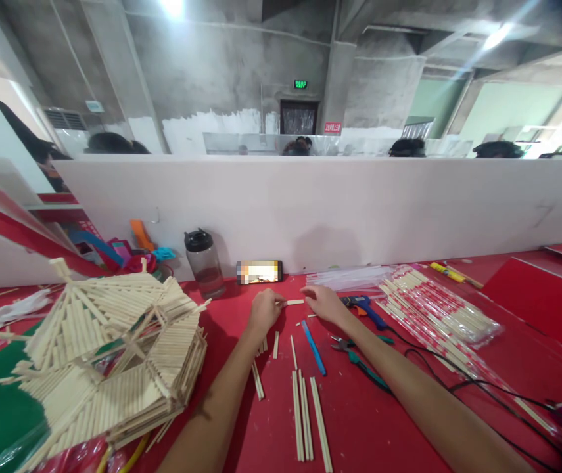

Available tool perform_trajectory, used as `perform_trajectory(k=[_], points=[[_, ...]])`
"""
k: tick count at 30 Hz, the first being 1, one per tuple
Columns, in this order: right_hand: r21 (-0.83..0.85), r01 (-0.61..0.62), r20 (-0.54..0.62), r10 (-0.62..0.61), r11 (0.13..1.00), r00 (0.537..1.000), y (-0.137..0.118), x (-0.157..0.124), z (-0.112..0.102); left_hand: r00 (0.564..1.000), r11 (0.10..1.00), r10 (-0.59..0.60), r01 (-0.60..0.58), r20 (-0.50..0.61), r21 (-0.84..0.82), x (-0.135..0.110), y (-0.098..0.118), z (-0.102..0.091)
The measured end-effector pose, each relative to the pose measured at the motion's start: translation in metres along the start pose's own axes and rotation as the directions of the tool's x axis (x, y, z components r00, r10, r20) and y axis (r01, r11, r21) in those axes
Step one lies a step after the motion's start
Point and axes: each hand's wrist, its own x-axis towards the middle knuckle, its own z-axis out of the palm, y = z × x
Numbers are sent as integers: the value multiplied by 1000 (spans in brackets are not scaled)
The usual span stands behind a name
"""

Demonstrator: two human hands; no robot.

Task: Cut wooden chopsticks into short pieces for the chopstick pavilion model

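Both my hands rest on the red table and pinch the ends of one short wooden stick piece. My left hand is closed on its left end, my right hand on its right end. Several cut wooden sticks lie on the table just below my hands, beside a blue pen-like tool. Green-handled pliers and a blue glue gun lie just right of my right hand.
A large model built of sticks stands at the left. Packs of wrapped chopsticks lie at the right, with a black cable trailing. A bottle and a phone stand against the white partition. Other people's heads show beyond it.
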Motion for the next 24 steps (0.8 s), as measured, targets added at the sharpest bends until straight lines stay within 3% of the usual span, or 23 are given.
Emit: perform_trajectory(k=[3, 6, 17, 24], points=[[-298, 176, 44, -171, 938, 984, -6, 5, 0, 1000, 1000, 2, -2, -1, 13, 0, -2, 1], [-397, 241, 123, -208, 886, 970, -12, 11, 4, 1000, 1000, 7, -7, -5, 14, 1, -4, 2], [-494, 228, 191, -151, 839, 970, -21, 14, 7, 1000, 999, -8, 9, 21, -36, -1, 2, -7], [-518, 241, 200, -158, 821, 967, -20, 19, 9, 977, 979, -150, 126, -151, -160, 1, -14, -34]])
